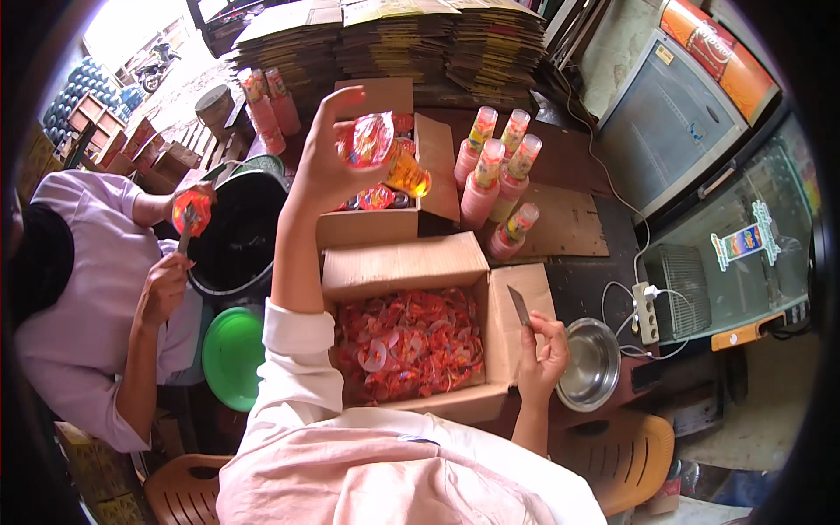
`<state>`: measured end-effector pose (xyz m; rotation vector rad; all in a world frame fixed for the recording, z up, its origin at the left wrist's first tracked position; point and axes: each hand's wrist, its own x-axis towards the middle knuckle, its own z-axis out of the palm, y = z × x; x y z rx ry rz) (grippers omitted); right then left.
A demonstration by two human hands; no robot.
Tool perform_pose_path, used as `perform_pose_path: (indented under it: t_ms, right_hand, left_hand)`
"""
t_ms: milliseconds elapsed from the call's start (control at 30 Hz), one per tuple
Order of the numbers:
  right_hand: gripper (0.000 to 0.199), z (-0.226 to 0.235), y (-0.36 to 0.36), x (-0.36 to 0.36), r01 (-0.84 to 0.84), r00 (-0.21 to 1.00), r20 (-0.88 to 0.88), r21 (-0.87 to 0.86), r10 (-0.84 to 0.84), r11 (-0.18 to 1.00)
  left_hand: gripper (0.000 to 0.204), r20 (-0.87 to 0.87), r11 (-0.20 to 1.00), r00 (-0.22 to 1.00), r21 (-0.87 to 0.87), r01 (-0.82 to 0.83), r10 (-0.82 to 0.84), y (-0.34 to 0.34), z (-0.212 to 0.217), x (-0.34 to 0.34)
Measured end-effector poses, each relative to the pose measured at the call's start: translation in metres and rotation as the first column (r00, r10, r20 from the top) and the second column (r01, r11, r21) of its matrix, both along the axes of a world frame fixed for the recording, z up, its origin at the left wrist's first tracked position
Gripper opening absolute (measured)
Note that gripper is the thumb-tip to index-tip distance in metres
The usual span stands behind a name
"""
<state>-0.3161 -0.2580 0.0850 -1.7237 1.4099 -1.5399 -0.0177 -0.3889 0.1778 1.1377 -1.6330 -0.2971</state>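
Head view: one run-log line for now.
left hand: holds amber cup | right hand: holds blade | nearby: open carton, red scraps inside; metal bowl

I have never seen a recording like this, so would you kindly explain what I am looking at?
There is no machine here: a person works with two bare hands. The one picture comes from a wide fisheye camera on that person's head, looking down, so straight edges bend. The left hand holds a cup with a red top; the right hand holds a thin blade. In front stands an open cardboard box of red plastic scraps. A steel bowl sits to its right, with stacks of cups farther back. At the left, a co-worker handles a red piece.
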Motion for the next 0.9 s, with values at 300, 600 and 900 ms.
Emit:
perform_pose_path:
  t_ms: [300,600,900]
  right_hand:
    - [0.018,-0.015,0.051,0.014,-0.648,0.089,0.961,-0.145,0.263,0.748]
    - [0.025,0.008,0.052,0.077,-0.821,-0.124,0.907,-0.322,0.403,0.471]
    - [0.021,0.021,0.066,0.081,-0.800,-0.061,0.860,-0.345,0.506,0.491]
  left_hand:
    - [0.089,-0.265,0.980,0.951,0.071,0.185,-0.160,0.152,-0.033,-0.021]
    - [0.094,-0.268,0.932,0.949,0.272,0.240,-0.166,0.226,-0.058,-0.053]
    - [0.116,-0.466,0.984,0.872,0.018,0.178,-0.149,0.227,-0.108,-0.078]
